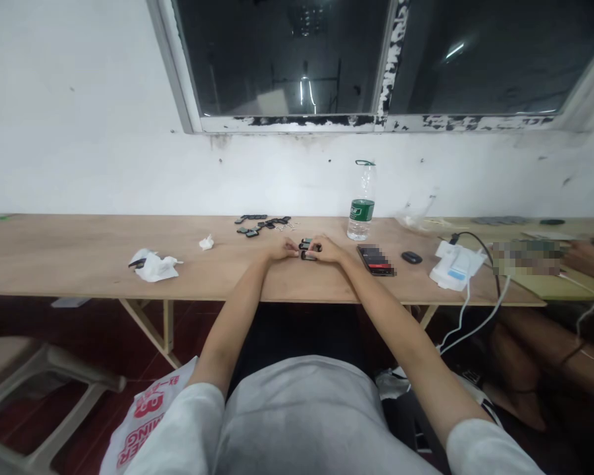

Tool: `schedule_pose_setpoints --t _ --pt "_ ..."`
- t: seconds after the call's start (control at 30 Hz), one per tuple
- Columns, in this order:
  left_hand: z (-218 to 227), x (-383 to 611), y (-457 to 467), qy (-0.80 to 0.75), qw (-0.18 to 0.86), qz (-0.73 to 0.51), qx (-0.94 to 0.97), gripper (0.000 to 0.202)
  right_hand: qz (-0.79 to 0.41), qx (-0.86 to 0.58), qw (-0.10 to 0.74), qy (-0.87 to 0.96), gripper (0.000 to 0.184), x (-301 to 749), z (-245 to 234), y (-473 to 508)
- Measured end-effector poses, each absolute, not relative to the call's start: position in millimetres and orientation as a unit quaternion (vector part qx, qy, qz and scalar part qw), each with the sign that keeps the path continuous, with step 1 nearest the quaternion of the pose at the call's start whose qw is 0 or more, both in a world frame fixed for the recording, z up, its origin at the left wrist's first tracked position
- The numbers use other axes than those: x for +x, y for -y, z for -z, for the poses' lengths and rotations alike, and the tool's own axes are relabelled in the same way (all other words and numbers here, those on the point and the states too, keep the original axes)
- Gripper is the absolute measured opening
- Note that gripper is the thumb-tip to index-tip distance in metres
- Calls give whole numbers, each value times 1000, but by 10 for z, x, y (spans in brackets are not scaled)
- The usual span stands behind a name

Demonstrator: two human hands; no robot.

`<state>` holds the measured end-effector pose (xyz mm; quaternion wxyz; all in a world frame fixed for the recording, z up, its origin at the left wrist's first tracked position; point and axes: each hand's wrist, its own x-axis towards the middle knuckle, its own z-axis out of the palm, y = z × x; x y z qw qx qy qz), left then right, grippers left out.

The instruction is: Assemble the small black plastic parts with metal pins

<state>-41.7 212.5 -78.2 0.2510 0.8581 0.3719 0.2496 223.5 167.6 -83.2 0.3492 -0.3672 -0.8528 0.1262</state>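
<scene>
Centrally, two hands (286, 249) (325, 250) at dark pieces (305, 256), one bottle (361, 210), one phone (374, 259)

Small black rectangular pieces (305, 244) partly hidden by right fingers (321, 244); details too small. Beige plastic stool (17, 356) cut by left edge. Black rectangular phone's (373, 258) screen pixelated.

Light grey shirt (297, 422) with short, loose sleeves (193, 429), dark trousers (301, 333), bare forearms (240, 287).

Small pieces (305, 256): black is paired with grey-green.
Bottle (362, 211): clear plastic is banded in green, lettered in white.
Tabletop (89, 244): light brown is shown.
Bag (151, 410): white is printed with red.
</scene>
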Motion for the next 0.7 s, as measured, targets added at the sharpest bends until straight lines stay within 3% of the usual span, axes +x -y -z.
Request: schedule_pose_setpoints --t 0.23,0.4,0.7 --pt "795 -308 -2074 -346 277 -325 835 53 -253 -400 469 745 35 2251 819 -1679" --pt "822 -168 -2050 -331 254 -368 831 39 -282 -415 508 700 35 2241 816 -1730" --pt "735 -116 -2001 -312 146 -382 858 19 -401 -402 486 665 30 2248 825 -1792"
